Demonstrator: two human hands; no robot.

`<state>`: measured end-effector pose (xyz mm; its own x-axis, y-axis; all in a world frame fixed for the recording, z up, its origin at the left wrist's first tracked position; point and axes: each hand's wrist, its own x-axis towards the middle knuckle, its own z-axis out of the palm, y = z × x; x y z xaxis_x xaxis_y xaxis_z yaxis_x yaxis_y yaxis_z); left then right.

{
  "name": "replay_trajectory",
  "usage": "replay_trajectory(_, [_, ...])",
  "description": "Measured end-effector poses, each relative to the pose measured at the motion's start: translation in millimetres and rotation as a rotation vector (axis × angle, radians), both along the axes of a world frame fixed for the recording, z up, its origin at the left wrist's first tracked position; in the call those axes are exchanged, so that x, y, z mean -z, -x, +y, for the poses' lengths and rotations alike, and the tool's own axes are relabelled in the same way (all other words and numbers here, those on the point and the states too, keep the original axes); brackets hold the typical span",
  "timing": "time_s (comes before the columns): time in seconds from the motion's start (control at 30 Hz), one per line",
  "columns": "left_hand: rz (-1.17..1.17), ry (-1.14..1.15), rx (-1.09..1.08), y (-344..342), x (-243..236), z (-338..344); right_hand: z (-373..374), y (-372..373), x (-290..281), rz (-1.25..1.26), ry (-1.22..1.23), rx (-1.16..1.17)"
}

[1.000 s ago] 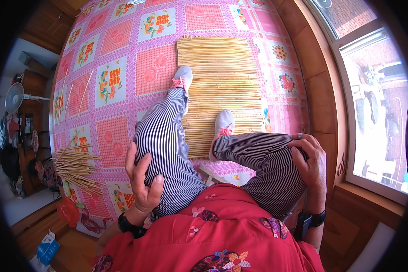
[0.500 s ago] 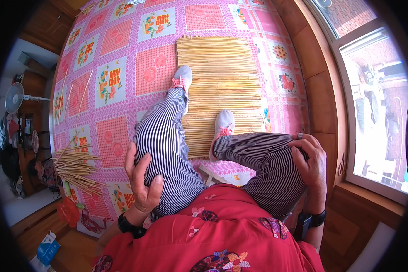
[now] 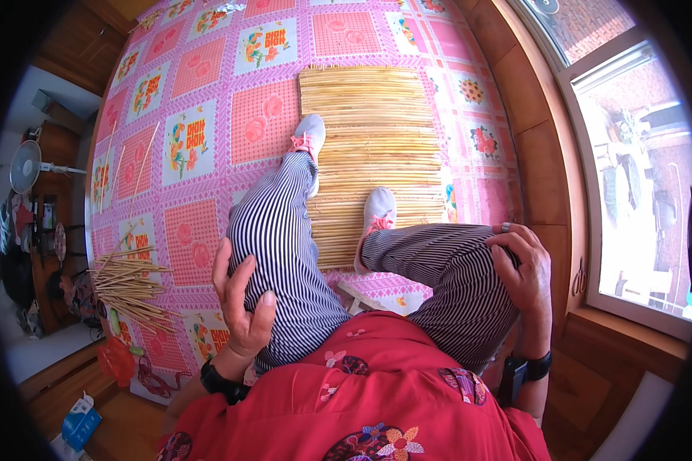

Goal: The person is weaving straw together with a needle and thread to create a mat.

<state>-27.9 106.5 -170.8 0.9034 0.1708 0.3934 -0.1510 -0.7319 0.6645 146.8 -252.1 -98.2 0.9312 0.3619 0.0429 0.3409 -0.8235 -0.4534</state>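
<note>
My left hand [image 3: 244,307] is held over my left thigh, fingers apart, with nothing in it. My right hand [image 3: 521,269] rests on my right knee, its fingers curved loosely over the striped trousers [image 3: 284,238]; a ring is on one finger. Beyond my knees lies a mat [image 3: 377,138] of straw-coloured stalks set side by side. My two pale shoes [image 3: 380,206] with pink laces stand on it. To the left, a loose bundle of similar stalks [image 3: 131,284] lies on the patterned pink sheet [image 3: 200,69].
A few single stalks [image 3: 146,163] lie on the sheet at left. A red bag [image 3: 117,363] and a pinkish cord [image 3: 158,380] are at its lower left, near a blue-and-white carton [image 3: 81,422]. Wood panelling and a window [image 3: 638,177] border the right. A fan [image 3: 26,167] stands far left.
Both hands keep almost the same place and pose. The view has shifted very slightly; nothing has been taken hold of or let go.
</note>
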Motion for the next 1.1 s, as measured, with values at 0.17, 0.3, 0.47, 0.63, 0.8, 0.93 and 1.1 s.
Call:
replay_trajectory(0.17, [0.004, 0.000, -0.004, -0.1, -2.0, -0.3, 0.2, 0.8, -1.6, -0.007, -0.001, 0.004])
replay_trajectory(0.3, [0.002, 0.002, -0.004, 0.0, -0.5, -0.7, -1.1, 1.6, -1.2, -0.012, 0.004, -0.004])
replay_trajectory(0.47, [-0.002, 0.013, -0.006, -0.1, 0.8, -0.4, -3.0, 1.6, 0.9, -0.002, -0.007, 0.012])
replay_trajectory(0.63, [-0.002, 0.014, -0.011, 0.7, 0.9, -0.4, -0.5, 1.1, -0.5, -0.006, 0.000, -0.002])
replay_trajectory(0.8, [0.000, 0.017, -0.016, 0.7, 0.7, -0.5, 0.3, 0.9, 0.2, -0.006, 0.006, 0.012])
replay_trajectory(0.93, [0.002, 0.016, -0.022, 2.0, 1.7, 0.1, -1.1, 0.8, 1.7, 0.002, 0.009, 0.017])
replay_trajectory(1.1, [0.007, 0.020, -0.023, 1.2, 0.0, -0.9, 0.2, 1.4, -0.3, -0.010, 0.000, 0.009])
